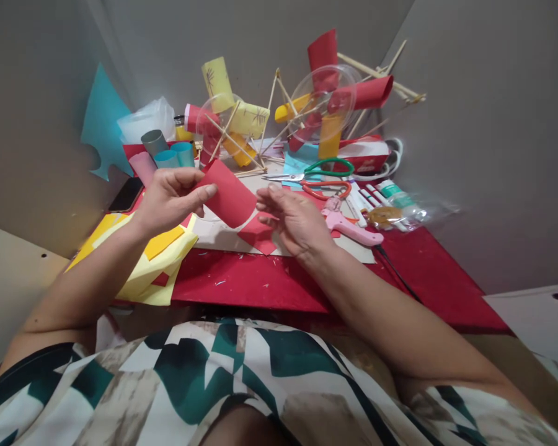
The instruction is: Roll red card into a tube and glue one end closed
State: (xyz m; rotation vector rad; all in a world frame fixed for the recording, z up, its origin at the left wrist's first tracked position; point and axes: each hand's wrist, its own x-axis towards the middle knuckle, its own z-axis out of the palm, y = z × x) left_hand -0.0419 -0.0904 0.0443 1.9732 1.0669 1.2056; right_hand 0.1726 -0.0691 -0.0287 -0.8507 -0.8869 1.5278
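A red piece of paper [230,195], slightly curved, is raised above the work surface. My left hand [174,195] pinches its left edge between thumb and fingers. At the right edge of this paper is my right hand [295,220], fingers loosely curled and apart; the fingertips are close to the edge, and whether they touch it I cannot tell. Another red paper piece [260,235] lies just below. Behind my right hand rest scissors [302,178] with one green and one red handle. A pink glue gun [351,229] lies to its right.
Two pinwheel-like models with red blades [363,94] and yellow blades [218,83] stand at the back on stick frames. Paper tubes [154,144], a phone [126,195] and yellow sheets [144,272] are on the left. Markers [369,197] lie right on the red table [260,279].
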